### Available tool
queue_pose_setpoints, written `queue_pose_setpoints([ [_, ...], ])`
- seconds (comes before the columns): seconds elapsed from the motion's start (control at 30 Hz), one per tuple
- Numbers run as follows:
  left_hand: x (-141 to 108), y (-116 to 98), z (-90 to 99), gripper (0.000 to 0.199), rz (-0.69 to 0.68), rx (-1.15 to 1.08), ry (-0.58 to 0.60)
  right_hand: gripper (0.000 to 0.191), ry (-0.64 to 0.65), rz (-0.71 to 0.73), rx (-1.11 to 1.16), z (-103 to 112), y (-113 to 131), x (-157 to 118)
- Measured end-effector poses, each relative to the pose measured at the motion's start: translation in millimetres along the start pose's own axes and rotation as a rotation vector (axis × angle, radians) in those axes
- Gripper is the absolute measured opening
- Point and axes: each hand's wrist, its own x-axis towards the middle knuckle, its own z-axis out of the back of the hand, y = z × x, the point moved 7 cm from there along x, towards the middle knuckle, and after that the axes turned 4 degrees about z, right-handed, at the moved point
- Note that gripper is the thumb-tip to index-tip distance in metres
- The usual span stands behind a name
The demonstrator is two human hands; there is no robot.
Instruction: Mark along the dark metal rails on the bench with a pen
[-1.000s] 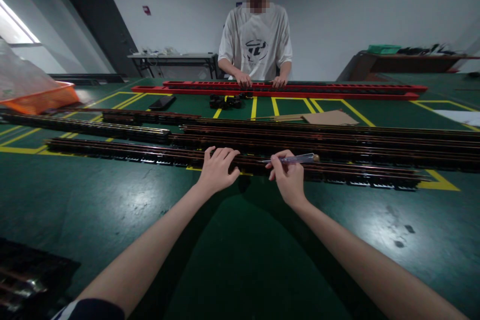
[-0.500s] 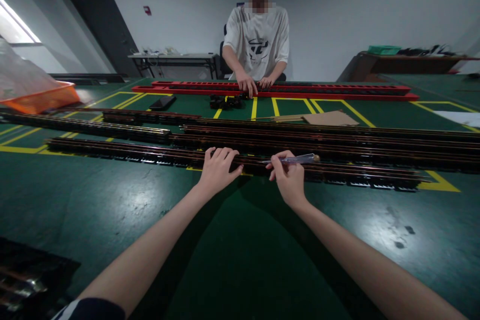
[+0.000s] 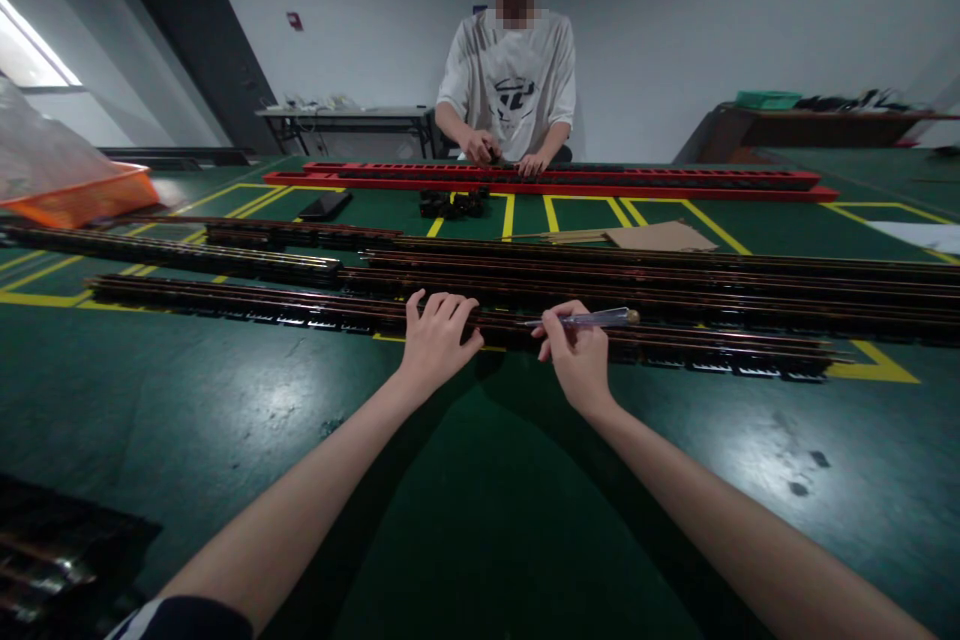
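Observation:
A long dark strip assembly with copper-coloured rods point(image 3: 247, 300) lies across the green table nearest me. My left hand point(image 3: 439, 340) rests on its middle, fingers curved over the far side and thumb at the near side, closed round it. To the right, my right hand point(image 3: 576, 350) is closed on a screwdriver with a clear handle point(image 3: 600, 318). The screwdriver's thin tip points left, over the strip; whether it touches is too small to tell. Behind this strip lie more dark strips point(image 3: 675, 280), close together.
Across the table a person in a white shirt point(image 3: 514, 80) works at a long red tray point(image 3: 360, 178). A phone point(image 3: 325, 206), black parts point(image 3: 454, 204) and cardboard point(image 3: 660, 237) lie between. An orange basket point(image 3: 97, 200) stands left; more strips point(image 3: 60, 550) lie at lower left.
The near strip has shifted slightly left, with my left hand still on it. My right hand stays in place. The person opposite has drawn one hand back from the black parts to above the tray.

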Motion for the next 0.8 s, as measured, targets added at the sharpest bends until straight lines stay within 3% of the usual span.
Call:
queue_pose_setpoints([
  [0.8, 0.6, -0.8, 0.4, 0.035, -0.011, 0.005, 0.049, 0.016, -0.019, 0.010, 0.029, 1.1, -2.7, -1.0],
])
